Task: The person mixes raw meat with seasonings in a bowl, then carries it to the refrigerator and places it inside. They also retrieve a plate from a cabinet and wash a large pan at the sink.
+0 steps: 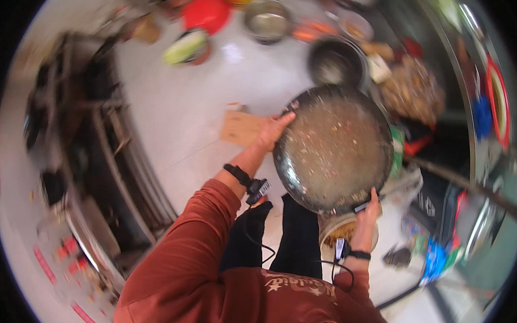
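Observation:
Before me I carry a large, dark, round pan (334, 149) with murky liquid and small food scraps in it. My left hand (277, 130) grips the rim on the left side, thumb on top. At the lower right edge, by a small side handle, my right hand (370, 207) has hold of the same pan. Partly hidden under the pan near my right wrist is a pale bucket (374, 238) with brownish contents. Just beyond the pan's far edge stands a dark pot (335, 61), and a metal pot (268, 21) is farther off.
A piece of cardboard (240, 128) lies on the floor past my left forearm. A metal rack (100, 107) stands at the left. Ahead are a red basin (208, 14) and a green vegetable (185, 48); at the right, a filled plastic bag (413, 90) and a black box (436, 208).

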### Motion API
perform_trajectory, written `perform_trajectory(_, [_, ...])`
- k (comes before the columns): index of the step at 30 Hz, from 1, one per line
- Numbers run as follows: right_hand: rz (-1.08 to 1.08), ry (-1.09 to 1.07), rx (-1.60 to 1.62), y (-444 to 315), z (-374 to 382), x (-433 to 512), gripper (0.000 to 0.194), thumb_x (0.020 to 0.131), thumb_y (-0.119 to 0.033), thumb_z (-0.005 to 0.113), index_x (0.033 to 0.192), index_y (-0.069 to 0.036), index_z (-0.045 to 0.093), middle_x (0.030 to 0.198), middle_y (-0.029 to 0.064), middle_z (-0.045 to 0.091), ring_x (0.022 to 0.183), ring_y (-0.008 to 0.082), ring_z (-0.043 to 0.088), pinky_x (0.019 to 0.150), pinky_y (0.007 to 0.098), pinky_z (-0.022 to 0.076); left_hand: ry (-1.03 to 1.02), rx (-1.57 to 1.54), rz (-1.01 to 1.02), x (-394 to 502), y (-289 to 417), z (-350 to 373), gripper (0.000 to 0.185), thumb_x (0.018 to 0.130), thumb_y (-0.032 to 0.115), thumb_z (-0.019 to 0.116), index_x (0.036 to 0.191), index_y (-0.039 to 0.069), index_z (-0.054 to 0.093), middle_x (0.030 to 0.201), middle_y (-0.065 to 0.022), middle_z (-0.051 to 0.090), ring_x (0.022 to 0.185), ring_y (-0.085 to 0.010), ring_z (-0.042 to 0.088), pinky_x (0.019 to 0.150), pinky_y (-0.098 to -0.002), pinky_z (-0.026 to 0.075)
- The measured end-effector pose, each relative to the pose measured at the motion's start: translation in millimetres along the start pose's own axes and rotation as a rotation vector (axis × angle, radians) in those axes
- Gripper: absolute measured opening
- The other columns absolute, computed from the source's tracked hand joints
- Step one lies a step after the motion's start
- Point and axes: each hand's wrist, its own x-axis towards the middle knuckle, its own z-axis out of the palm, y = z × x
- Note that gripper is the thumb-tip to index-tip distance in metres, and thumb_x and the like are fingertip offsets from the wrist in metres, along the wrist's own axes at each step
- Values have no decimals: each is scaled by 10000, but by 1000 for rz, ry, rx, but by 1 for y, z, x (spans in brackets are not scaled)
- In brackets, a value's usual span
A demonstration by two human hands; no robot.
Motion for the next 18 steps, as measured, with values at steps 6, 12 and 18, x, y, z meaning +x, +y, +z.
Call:
perform_trajectory(6, [-58, -355, -255, -54, 89, -65, 370, 890, -128, 669, 1173, 86, 561, 1093, 175, 652, 899, 309, 668, 766, 456, 570, 308, -165, 249, -137, 26, -104, 466, 789, 385, 805, 891, -56, 693, 788, -96, 686, 635, -160, 635, 571, -305, 518])
perform_trajectory(12, [-268, -711, -422, -109, 119, -96, 323, 891, -83, 648, 1186, 25, 574, 1066, 106, 650, 928, 222, 651, 810, 358, 538, 634, -210, 517, -262, -11, -98, 441, 819, 358, 784, 905, -65, 692, 808, -97, 689, 649, -150, 633, 579, -307, 517])
perform_trajectory(18, [-276, -1197, -519, -127, 97, -129, 334, 870, -60, 651, 1181, 30, 570, 1047, 101, 659, 881, 214, 660, 768, 346, 547, 850, -681, 548, -428, -99, -28, 401, 853, 303, 764, 967, -71, 677, 868, -111, 699, 682, -170, 662, 598, -317, 543])
